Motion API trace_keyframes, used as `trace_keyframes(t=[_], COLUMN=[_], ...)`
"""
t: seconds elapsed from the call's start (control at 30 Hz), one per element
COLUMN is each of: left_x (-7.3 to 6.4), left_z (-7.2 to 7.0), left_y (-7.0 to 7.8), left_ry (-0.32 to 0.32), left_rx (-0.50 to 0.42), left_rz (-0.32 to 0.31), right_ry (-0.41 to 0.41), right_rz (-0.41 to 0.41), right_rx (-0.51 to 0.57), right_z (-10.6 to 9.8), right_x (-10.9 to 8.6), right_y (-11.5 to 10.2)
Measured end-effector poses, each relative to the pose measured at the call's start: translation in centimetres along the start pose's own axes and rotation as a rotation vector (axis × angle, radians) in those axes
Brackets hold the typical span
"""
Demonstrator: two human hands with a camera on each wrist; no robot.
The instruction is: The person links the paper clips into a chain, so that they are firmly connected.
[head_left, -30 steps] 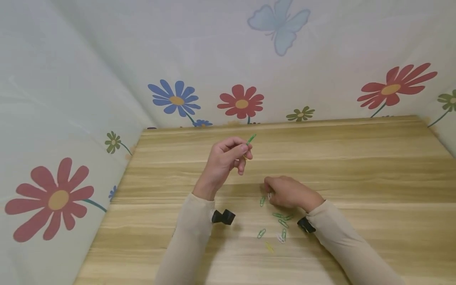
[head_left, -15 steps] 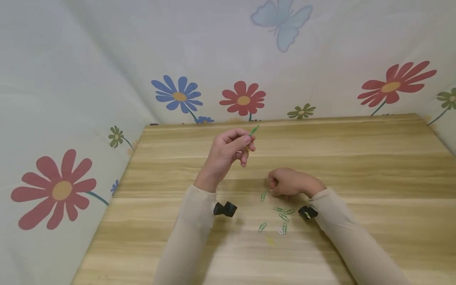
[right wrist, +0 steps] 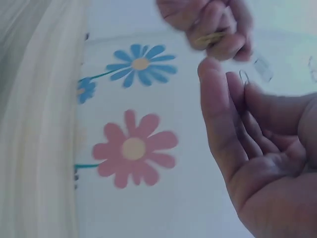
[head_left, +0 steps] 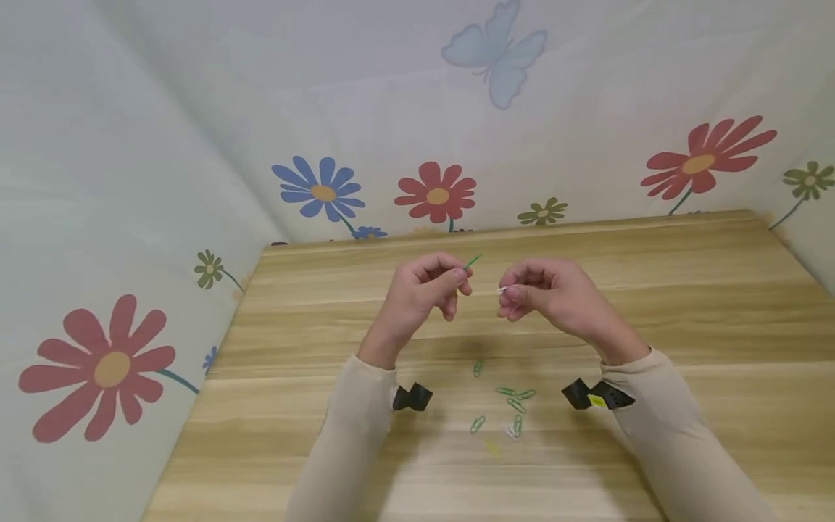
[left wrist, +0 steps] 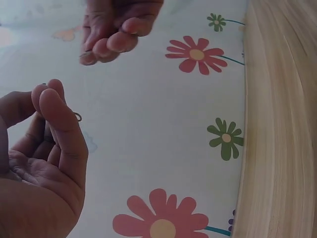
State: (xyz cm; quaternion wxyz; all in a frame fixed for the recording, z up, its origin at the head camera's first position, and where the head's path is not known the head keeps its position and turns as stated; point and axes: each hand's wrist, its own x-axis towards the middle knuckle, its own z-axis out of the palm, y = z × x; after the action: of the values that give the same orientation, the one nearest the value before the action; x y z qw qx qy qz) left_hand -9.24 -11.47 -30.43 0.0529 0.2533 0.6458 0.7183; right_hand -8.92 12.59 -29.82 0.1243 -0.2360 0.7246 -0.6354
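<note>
My left hand [head_left: 420, 293] is raised over the table and pinches a green paper clip [head_left: 474, 260] between thumb and forefinger, its end sticking out up and to the right. In the right wrist view a yellow paper clip [right wrist: 210, 37] lies across the fingers of that same hand. Facing it across a small gap, my right hand [head_left: 557, 297] pinches a white paper clip [head_left: 501, 291]; a loop of this wire clip [right wrist: 243, 77] shows above the thumb in the right wrist view. Fingers cover most of each held clip.
Below the hands, several loose clips lie on the wooden table [head_left: 313, 435]: a green clip [head_left: 478, 369], another green clip [head_left: 478, 425], a green cluster [head_left: 516, 405], a white clip [head_left: 512, 433] and a yellow clip [head_left: 492, 449]. A flower-printed curtain [head_left: 365, 94] stands behind.
My right hand has lifted from the tabletop with the white paper clip and come up level with the left. My left hand keeps its pinch on the green clip, nearly in place.
</note>
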Motion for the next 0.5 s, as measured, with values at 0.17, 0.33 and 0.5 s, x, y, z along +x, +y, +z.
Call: trace_keyframes(t=[0.17,0.33,0.5], left_x=[-0.2,-0.3,-0.2], left_z=[0.8,1.2,1.5], left_y=[0.2,0.3,0.2], left_ry=[-0.029,-0.065,-0.114], left_rx=[0.079,0.139,0.157], left_rz=[-0.005,-0.013,-0.013], right_ry=[0.079,0.133,0.158], right_rz=[-0.077,-0.112,-0.122], right_rx=[0.003,-0.085,-0.119], right_z=[0.7,0.8,0.8], right_x=[-0.7,-1.0,-1.1], right_y=[-1.7,-2.6,-2.8])
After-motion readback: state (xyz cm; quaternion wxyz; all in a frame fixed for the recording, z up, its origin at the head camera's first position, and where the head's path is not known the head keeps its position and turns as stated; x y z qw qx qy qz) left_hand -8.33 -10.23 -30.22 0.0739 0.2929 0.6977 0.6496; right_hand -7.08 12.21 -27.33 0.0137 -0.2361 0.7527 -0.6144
